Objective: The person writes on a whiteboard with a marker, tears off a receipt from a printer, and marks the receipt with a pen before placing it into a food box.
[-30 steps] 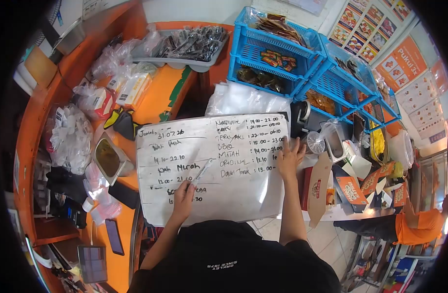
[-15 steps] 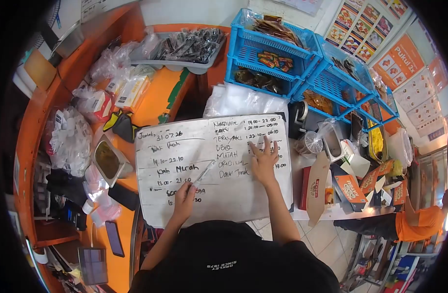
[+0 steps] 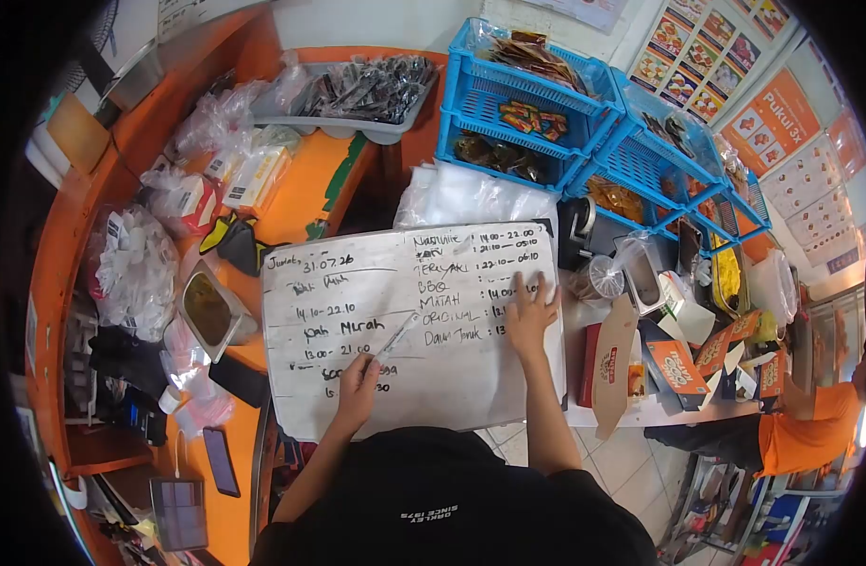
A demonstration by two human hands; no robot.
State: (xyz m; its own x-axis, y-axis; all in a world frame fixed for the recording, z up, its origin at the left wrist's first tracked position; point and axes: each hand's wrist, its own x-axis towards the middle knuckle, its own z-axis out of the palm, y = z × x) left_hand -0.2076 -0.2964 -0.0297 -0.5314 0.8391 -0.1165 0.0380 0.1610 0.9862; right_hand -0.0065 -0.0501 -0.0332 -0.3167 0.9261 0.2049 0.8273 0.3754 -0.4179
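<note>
**Whiteboard under both hands, marker in the left one**

Whiteboard (image 3: 461,377) lies flat in front of the person, in the middle of the head view. Its near edge is close to the body and its long axis goes from left to right. It rests partly on the orange counter (image 3: 306,189) and partly over the gap beside it. Handwritten lines with names and hours cover its upper half, while the lower right part is bare.

Left hand (image 3: 356,382) sits on the lower left part of the board. Its fingers are closed around a marker (image 3: 395,333), which points up and to the right, toward the middle of the writing. The tip is just beside the written lines; whether it touches the surface cannot be told.

Right hand (image 3: 530,316) lies flat on the right part of the board, palm down and fingers spread wide, holding nothing. It covers some of the column with hours, near the right edge. Both hands touch the board, and the written lines lie between them and beyond them.

Behind the board there are clear plastic bags (image 3: 471,193) and blue crates (image 3: 508,94) with small packets. A metal tray (image 3: 209,308) stands just left of the board, and a phone (image 3: 221,459) lies lower on the counter. At the far right, another person in an orange shirt (image 3: 810,424) is well apart.
</note>
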